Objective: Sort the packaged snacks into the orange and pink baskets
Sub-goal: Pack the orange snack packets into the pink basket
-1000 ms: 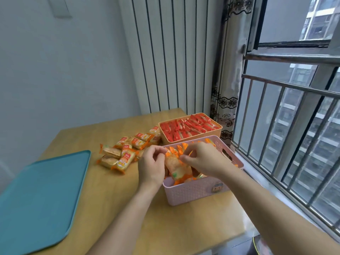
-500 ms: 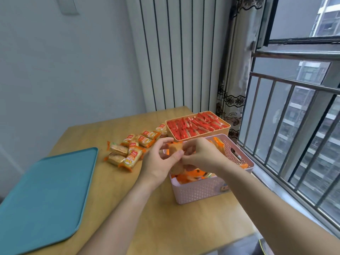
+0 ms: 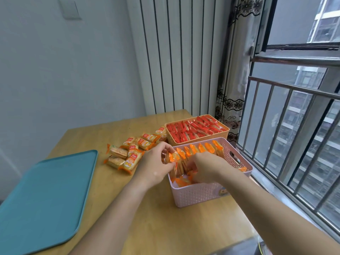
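Observation:
The pink basket [image 3: 198,195] stands at the table's right side and holds a row of upright orange cracker packs [image 3: 202,149]. Behind it, the orange basket [image 3: 197,141] is full of red snack packs [image 3: 195,128]. My left hand [image 3: 156,164] is at the pink basket's left rim, fingers pinched on an orange pack [image 3: 173,158] at the near end of the row. My right hand [image 3: 206,167] reaches down inside the basket, fingers curled among the packs; what it grips is hidden. A loose pile of orange cracker packs [image 3: 132,151] lies on the table left of the baskets.
A teal tray [image 3: 42,196] lies on the left of the wooden table [image 3: 147,227]. A white radiator [image 3: 174,56] and a curtain stand behind. A barred window [image 3: 294,135] runs along the right, close to the baskets.
Both hands have dropped from above the pink basket into it, setting the orange pack they held upright into the row.

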Motion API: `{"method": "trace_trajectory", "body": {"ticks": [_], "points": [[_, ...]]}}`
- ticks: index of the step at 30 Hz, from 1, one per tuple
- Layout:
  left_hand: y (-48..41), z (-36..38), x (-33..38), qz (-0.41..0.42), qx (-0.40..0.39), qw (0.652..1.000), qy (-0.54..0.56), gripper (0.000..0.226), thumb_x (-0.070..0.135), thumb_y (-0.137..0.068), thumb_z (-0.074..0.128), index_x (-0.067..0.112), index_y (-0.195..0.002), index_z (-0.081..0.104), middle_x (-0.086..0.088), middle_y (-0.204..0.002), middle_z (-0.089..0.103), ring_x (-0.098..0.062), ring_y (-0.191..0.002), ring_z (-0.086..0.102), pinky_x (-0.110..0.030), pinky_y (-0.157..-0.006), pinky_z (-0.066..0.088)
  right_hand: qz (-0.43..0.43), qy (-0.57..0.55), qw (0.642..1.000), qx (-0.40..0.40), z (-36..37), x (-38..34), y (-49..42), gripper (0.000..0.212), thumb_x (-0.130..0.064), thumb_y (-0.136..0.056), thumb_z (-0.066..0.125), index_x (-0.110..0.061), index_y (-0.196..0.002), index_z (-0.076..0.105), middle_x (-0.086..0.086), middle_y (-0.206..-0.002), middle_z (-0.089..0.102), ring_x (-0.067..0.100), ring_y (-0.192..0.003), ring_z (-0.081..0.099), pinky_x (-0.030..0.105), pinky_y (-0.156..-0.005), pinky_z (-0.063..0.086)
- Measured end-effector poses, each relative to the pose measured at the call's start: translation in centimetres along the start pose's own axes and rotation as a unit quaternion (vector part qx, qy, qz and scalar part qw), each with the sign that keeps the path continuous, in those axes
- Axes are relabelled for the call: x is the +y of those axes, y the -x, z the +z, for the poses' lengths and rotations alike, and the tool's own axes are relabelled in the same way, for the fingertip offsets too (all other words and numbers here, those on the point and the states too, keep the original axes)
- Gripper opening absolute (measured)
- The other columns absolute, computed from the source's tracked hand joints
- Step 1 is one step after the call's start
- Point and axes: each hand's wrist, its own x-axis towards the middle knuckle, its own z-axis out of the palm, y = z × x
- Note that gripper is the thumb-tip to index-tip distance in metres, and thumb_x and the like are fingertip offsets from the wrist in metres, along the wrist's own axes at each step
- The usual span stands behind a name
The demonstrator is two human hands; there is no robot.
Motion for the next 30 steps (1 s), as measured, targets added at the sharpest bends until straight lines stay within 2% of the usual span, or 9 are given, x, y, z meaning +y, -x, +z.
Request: {"method": "trace_trajectory", "body": {"ticks": [3, 5, 10, 14, 19, 22, 24, 27, 30], "points": [[0.1, -0.2, 0.1, 0.005, 0.0, 1.0, -0.021, 0.031, 0.021, -0.08, 0.081, 0.038, -0.095, 0.06, 0.017, -0.097, 0.063, -0.006, -0.09, 0.063, -0.025, -0.076, 0.054, 0.01, 0.041, 0.999, 0.002, -0.1, -0.1, 0.2, 0.012, -0.031, -0.087, 0.071, -0.021, -0.093, 0.072, 0.001, -0.085, 0.07, 0.023, -0.073, 0.066, 0.03, -0.051, 0.051], [-0.1, -0.2, 0.0, 0.003, 0.005, 1.0, 0.004, 0.031, 0.018, -0.079, 0.081, 0.038, -0.092, 0.061, 0.017, -0.096, 0.064, -0.006, -0.09, 0.064, -0.024, -0.076, 0.054, 0.018, 0.034, 0.999, 0.034, -0.7, 0.1, 0.7, 0.016, -0.037, -0.086, 0.067, -0.021, -0.086, 0.072, 0.0, -0.081, 0.069, 0.025, -0.073, 0.066, 0.026, -0.051, 0.044], [-0.4, 0.2, -0.7, -0.02, 0.004, 0.999, 0.031, 0.031, 0.015, -0.077, 0.083, 0.034, -0.089, 0.062, 0.013, -0.094, 0.065, -0.011, -0.086, 0.065, -0.029, -0.077, 0.056, 0.047, -0.115, 0.984, 0.129, -3.2, 1.2, 1.3, 0.019, -0.024, -0.09, 0.056, -0.019, -0.086, 0.074, -0.002, -0.077, 0.073, 0.021, -0.073, 0.07, 0.037, -0.065, 0.061], [-0.2, 1.1, -0.4, 0.007, -0.005, 0.997, -0.074, 0.029, 0.018, -0.076, 0.079, 0.035, -0.088, 0.058, 0.013, -0.098, 0.059, -0.015, -0.095, 0.058, -0.036, -0.083, 0.051, 0.079, -0.298, 0.945, 0.111, -3.5, 1.3, 1.1, 0.017, -0.018, -0.096, 0.058, -0.007, -0.09, 0.069, 0.012, -0.082, 0.075, 0.022, -0.065, 0.076, 0.032, -0.049, 0.061], [-0.1, 1.9, 0.6, -0.039, -0.019, 0.97, -0.238, 0.023, 0.031, -0.079, 0.073, 0.037, -0.091, 0.054, 0.011, -0.113, 0.053, -0.02, -0.115, 0.046, -0.031, -0.086, 0.044, 0.104, -0.336, 0.931, 0.097, -2.5, 0.6, -0.3, 0.029, -0.017, -0.096, 0.059, 0.01, -0.098, 0.068, 0.021, -0.08, 0.076, 0.028, -0.064, 0.077, 0.044, -0.06, 0.065], [-0.5, 1.9, 1.1, -0.071, -0.061, 0.955, -0.28, 0.027, 0.044, -0.077, 0.075, 0.035, -0.101, 0.068, 0.008, -0.124, 0.05, -0.024, -0.122, 0.042, -0.036, -0.092, 0.046, 0.109, -0.324, 0.934, 0.103, -1.4, -0.1, -1.2, 0.031, -0.022, -0.093, 0.062, 0.006, -0.081, 0.07, 0.012, -0.065, 0.074, 0.022, -0.057, 0.073, 0.029, -0.054, 0.062], [-0.8, 1.7, 1.6, -0.076, -0.065, 0.958, -0.269, 0.033, 0.052, -0.074, 0.072, 0.035, -0.102, 0.072, 0.007, -0.124, 0.051, -0.023, -0.123, 0.042, -0.037, -0.092, 0.046, 0.101, -0.281, 0.949, 0.101, -0.8, -0.8, -1.7, 0.032, -0.026, -0.092, 0.065, -0.002, -0.072, 0.072, 0.004, -0.057, 0.067, 0.015, -0.053, 0.064, 0.019, -0.048, 0.048], [-0.9, 1.4, 1.8, -0.055, -0.003, 0.977, -0.207, 0.029, 0.05, -0.076, 0.066, 0.035, -0.101, 0.066, 0.01, -0.116, 0.053, -0.018, -0.117, 0.047, -0.034, -0.088, 0.045, 0.089, -0.273, 0.956, 0.059, -0.2, -1.1, -2.1, 0.03, -0.02, -0.093, 0.06, -0.001, -0.073, 0.072, 0.008, -0.062, 0.069, 0.022, -0.062, 0.068, 0.031, -0.059, 0.056], [-0.7, 1.6, 1.1, 0.018, -0.046, 0.985, -0.168, 0.03, 0.037, -0.083, 0.066, 0.04, -0.112, 0.058, 0.013, -0.119, 0.054, -0.015, -0.116, 0.046, -0.034, -0.092, 0.044, 0.088, -0.349, 0.933, -0.007, -0.7, -0.5, -1.6, 0.03, 0.0, -0.093, 0.044, 0.005, -0.094, 0.074, 0.024, -0.08, 0.076, 0.037, -0.077, 0.077, 0.053, -0.076, 0.063]]}}
